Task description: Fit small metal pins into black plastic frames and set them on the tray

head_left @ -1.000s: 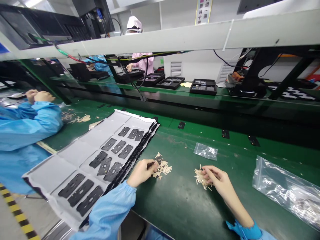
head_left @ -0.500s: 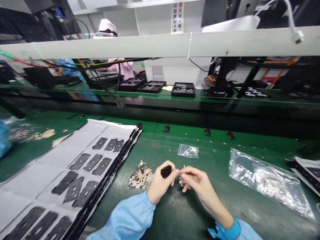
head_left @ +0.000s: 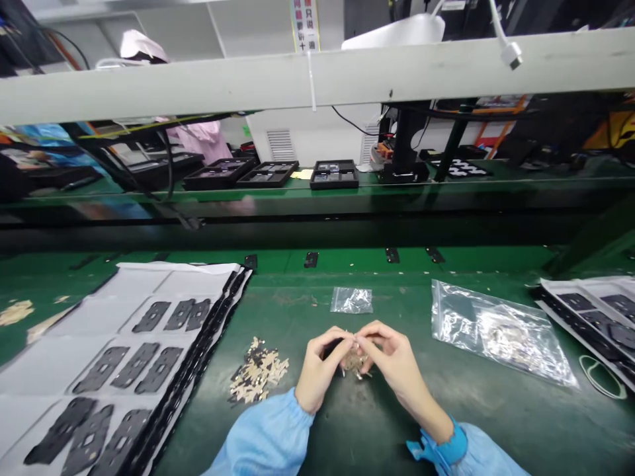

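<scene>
My left hand [head_left: 322, 370] is closed, thumb and index finger pinched together. The small black plate it held half a second ago is mostly hidden now, with only darkness showing between the fingers. Fingertip to fingertip with it, my right hand [head_left: 391, 360] pinches something too small to make out. Beneath both hands lies a little heap of pale small pieces [head_left: 354, 365], partly covered by the fingers. Left of my hands is a loose pile of beige and black small pieces [head_left: 258, 371] on the green table [head_left: 297, 436].
Stacked white sheets [head_left: 112, 324] carrying black plates [head_left: 102, 369] lie at the left. A small clear bag [head_left: 351, 300] lies beyond my hands, a larger zip bag [head_left: 501, 334] to the right. Another sheet stack [head_left: 595, 317] and a rubber band [head_left: 602, 377] are far right. A shelf beam [head_left: 248, 82] crosses ahead.
The view has swung to the right. My left hand has turned, so the black plate no longer shows clearly. Both hands' fingertips stay together above the small heap.
</scene>
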Motion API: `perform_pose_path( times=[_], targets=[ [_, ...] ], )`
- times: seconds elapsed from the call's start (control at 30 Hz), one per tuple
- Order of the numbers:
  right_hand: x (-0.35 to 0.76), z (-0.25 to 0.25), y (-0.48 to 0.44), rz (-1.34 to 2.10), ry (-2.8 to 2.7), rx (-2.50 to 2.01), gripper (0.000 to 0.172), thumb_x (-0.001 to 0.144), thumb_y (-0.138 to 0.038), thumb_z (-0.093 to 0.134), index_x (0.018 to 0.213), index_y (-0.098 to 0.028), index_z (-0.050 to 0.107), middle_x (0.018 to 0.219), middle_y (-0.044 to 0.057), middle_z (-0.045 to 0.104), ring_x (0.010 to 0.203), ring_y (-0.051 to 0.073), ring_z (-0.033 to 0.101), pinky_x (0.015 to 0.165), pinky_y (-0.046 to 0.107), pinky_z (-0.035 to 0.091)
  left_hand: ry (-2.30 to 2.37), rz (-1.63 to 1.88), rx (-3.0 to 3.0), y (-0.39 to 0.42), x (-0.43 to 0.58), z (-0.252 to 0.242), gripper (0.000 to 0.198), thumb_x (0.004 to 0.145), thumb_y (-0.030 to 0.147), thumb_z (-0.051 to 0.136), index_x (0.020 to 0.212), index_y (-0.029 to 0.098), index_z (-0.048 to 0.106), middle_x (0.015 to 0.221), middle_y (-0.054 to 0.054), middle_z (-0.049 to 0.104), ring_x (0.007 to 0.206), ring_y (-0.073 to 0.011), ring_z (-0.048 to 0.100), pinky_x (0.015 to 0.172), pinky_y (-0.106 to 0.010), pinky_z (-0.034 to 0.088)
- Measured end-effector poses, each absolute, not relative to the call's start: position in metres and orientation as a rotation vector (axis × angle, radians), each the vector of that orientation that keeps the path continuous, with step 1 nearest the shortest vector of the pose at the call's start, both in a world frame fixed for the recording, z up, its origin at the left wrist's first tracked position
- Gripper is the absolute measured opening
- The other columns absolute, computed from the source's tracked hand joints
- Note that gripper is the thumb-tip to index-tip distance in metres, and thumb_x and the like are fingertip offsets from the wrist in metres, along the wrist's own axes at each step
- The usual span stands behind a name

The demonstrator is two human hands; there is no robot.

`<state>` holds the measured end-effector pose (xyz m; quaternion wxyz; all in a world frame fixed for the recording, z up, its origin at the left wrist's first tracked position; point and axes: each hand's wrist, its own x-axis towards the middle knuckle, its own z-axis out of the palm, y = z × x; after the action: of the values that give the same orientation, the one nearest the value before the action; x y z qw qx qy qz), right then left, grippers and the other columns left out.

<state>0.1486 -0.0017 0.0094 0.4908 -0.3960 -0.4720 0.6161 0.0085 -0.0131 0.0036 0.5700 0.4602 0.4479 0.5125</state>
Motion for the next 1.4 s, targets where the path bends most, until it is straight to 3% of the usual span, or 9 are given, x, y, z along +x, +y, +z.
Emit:
perform_pose_path(
  times=[0.17, 0.4, 0.6, 0.9, 1.13, 1.4],
  targets=[
    [0.145, 0.006, -0.002, 1.557, -1.127, -1.002, 0.027, 0.074, -0.040, 0.069, 0.087, -0.017, 0.063, 0.076, 0.003, 0.061, 0.071, 0.017, 0.061, 0.052, 0.025, 0.057, 1.137, 1.275, 1.161, -0.015, 0.006, 0.001, 0.018, 0.082, 0.028, 0.060, 0.086, 0.016, 0.072, 0.079, -0.003, 0.053, 0.059, -0.0081, 0.044, 0.053, -0.022, 0.036],
    [0.141, -0.006, -0.002, 1.462, -1.082, -0.995, 0.026, 0.073, -0.037, 0.070, 0.089, -0.018, 0.064, 0.076, 0.003, 0.065, 0.060, 0.014, 0.061, 0.053, 0.026, 0.056, 1.154, 1.249, 1.142, -0.020, 0.012, -0.007, 0.020, 0.082, 0.028, 0.059, 0.095, 0.019, 0.072, 0.082, -0.004, 0.054, 0.059, -0.0085, 0.048, 0.051, -0.021, 0.039],
    [0.143, -0.006, -0.003, 1.358, -1.201, -1.067, 0.022, 0.077, -0.037, 0.066, 0.087, -0.018, 0.067, 0.081, 0.004, 0.064, 0.068, 0.016, 0.062, 0.055, 0.024, 0.056, 1.291, 1.291, 1.415, -0.020, 0.008, -0.006, 0.018, 0.081, 0.025, 0.059, 0.092, 0.020, 0.073, 0.086, -0.006, 0.057, 0.077, -0.0152, 0.056, 0.064, -0.024, 0.045],
    [0.151, 0.000, -0.002, 1.341, -1.451, -1.125, 0.021, 0.081, -0.031, 0.060, 0.098, -0.019, 0.063, 0.079, 0.002, 0.062, 0.061, 0.013, 0.061, 0.053, 0.022, 0.052, 1.259, 1.093, 1.344, -0.013, -0.002, 0.003, 0.020, 0.079, 0.032, 0.059, 0.071, 0.015, 0.064, 0.070, -0.002, 0.057, 0.061, -0.0118, 0.052, 0.055, -0.021, 0.041],
    [0.149, -0.002, -0.004, 1.143, -1.567, -1.164, 0.014, 0.083, -0.031, 0.057, 0.077, -0.019, 0.060, 0.074, 0.002, 0.057, 0.064, 0.014, 0.058, 0.052, 0.021, 0.051, 1.344, 1.087, 1.337, -0.012, -0.002, -0.001, 0.016, 0.075, 0.028, 0.061, 0.068, 0.014, 0.065, 0.064, -0.001, 0.061, 0.060, -0.0125, 0.053, 0.056, -0.022, 0.041],
    [0.149, -0.002, -0.006, 1.120, -1.622, -1.156, 0.017, 0.085, -0.030, 0.054, 0.081, -0.020, 0.068, 0.075, 0.004, 0.061, 0.063, 0.015, 0.061, 0.054, 0.023, 0.054, 1.398, 1.093, 1.306, -0.018, 0.003, -0.004, 0.015, 0.074, 0.028, 0.060, 0.070, 0.015, 0.065, 0.064, -0.002, 0.065, 0.061, -0.0146, 0.058, 0.058, -0.024, 0.046]
  ],
)
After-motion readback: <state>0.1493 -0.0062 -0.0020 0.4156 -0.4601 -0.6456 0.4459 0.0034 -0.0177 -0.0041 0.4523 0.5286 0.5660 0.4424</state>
